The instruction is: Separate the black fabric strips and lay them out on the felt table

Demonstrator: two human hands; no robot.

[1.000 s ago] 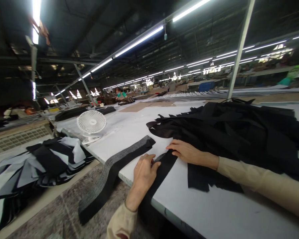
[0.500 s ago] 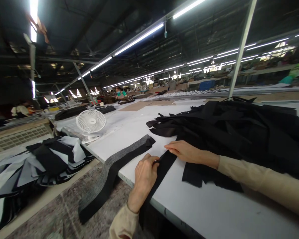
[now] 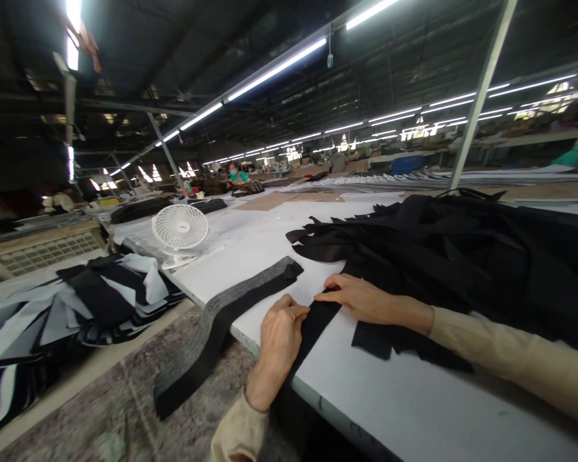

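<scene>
Two hands on a black fabric strip [image 3: 315,337] at the white surface [image 3: 414,404], lower centre.
Left hand [image 3: 279,340]: fingers curled, pinching the strip's edge. Right hand [image 3: 370,303]: fingers flat, pressing it.

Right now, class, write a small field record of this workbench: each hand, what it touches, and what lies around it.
Left hand: curled at the edge of a black fabric strip
Right hand: fingertips on the strip's upper end
Beside the strip: grey-and-black band; black fabric pile
Surface: white work table
Further off: white desk fan; black-and-white fabric stack; co-worker
</scene>
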